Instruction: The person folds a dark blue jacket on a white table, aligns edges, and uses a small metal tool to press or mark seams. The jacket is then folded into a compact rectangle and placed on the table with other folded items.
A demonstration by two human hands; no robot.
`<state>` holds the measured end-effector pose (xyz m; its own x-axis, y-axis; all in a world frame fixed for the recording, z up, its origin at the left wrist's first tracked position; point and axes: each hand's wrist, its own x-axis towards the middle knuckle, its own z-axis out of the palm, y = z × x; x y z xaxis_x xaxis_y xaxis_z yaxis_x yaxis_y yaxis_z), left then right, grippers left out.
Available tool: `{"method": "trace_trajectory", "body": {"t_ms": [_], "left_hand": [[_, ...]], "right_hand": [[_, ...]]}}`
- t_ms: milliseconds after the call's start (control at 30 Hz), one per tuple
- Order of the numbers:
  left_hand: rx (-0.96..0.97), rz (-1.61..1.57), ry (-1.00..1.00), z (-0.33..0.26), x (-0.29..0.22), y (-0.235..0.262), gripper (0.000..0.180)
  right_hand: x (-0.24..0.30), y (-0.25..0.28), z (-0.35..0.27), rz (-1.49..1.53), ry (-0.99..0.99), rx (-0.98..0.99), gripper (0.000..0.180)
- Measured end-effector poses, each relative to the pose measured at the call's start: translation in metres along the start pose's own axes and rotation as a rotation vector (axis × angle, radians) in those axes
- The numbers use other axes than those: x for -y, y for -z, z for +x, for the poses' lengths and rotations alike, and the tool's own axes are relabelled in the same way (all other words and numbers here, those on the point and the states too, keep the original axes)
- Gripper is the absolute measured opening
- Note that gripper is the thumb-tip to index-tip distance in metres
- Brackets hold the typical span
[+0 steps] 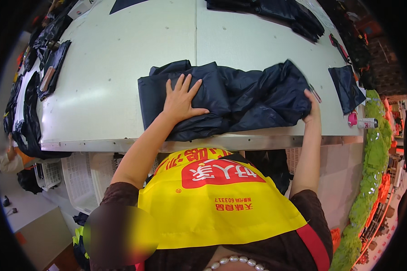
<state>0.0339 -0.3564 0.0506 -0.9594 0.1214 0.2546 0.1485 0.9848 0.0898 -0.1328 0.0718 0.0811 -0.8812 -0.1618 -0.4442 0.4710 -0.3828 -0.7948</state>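
A dark navy piece of thin, shiny fabric (253, 95), looking like a folded garment, lies crumpled along the near edge of the table. My left hand (182, 100) rests flat on its left part, fingers spread and thumb out to the right. At the fabric's right end my right hand (313, 108) grips the bunched edge, with some fingers hidden by the cloth. Just beyond those fingers shows a slim, dark, pointed tool (315, 93); whether it lies on the table or touches the hand I cannot tell.
More dark folded fabric (276, 16) lies at the table's far side, and dark pieces (54, 70) hang along its left edge. At the right are a small dark folded piece (347, 89), a pink item (352, 119) and a small bottle (370, 123). White plastic baskets (77, 180) stand below.
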Motion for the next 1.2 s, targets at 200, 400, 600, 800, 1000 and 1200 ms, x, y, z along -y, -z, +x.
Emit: {"method": "trace_trajectory", "body": {"t_ms": [200,400,600,800,1000,1200], "left_hand": [[-0.111,-0.019,0.221,0.005,-0.012,-0.016,0.094],[0.002,0.035,0.117,-0.009,-0.032,-0.028,0.073],[0.237,-0.210,0.010,-0.054,-0.029,-0.006,0.062],[0.388,-0.855,0.091,-0.124,0.020,0.070,0.052],[0.239,-1.451,1.053,-0.125,0.061,0.041,0.040],[0.604,-2.078,1.089,-0.056,-0.011,-0.020,0.032]], "right_hand": [[-0.017,-0.254,-0.107,-0.876,0.663,0.421,0.062],[-0.180,-0.350,-0.113,-1.829,0.580,0.608,0.070],[-0.191,-0.389,-0.119,-2.144,0.525,0.616,0.075],[-0.207,-0.362,-0.101,-2.046,0.668,0.528,0.067],[-0.193,-0.337,-0.081,-1.925,0.960,0.760,0.056],[-0.135,-0.315,-0.044,-1.473,0.669,0.929,0.064]]}}
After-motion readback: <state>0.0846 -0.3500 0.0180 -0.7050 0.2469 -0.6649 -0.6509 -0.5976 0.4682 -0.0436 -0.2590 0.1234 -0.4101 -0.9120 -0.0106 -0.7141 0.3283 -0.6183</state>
